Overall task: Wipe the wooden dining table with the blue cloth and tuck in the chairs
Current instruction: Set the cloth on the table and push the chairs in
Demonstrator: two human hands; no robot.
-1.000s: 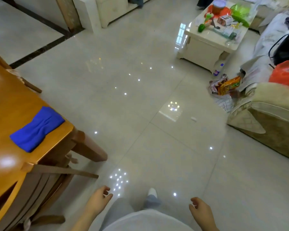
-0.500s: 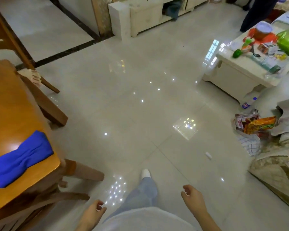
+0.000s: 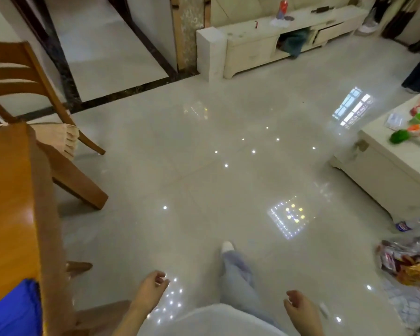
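The wooden dining table [image 3: 12, 190] runs down the left edge of the view. The blue cloth [image 3: 15, 309] lies on its near corner, partly cut off by the frame. A wooden chair [image 3: 22, 76] with a beige seat cushion stands at the table's far end, its seat partly pushed out. My left hand [image 3: 153, 291] hangs low over the floor, to the right of the table, fingers loosely apart and holding nothing. My right hand [image 3: 298, 307] hangs at the lower right, also empty with curled fingers. Neither hand touches the table, cloth or chair.
Glossy tiled floor [image 3: 204, 178] stretches ahead. A cream coffee table [image 3: 386, 170] with clutter stands at the right, snack bags [image 3: 407, 260] and a bottle on the floor near it. A cream TV cabinet [image 3: 277, 42] lines the back wall. A person's leg shows at far right.
The view has swung up and along the table's side; the blue cloth has slid toward the lower left corner of the frame, and the far chair has come into view. Both hands stay empty.
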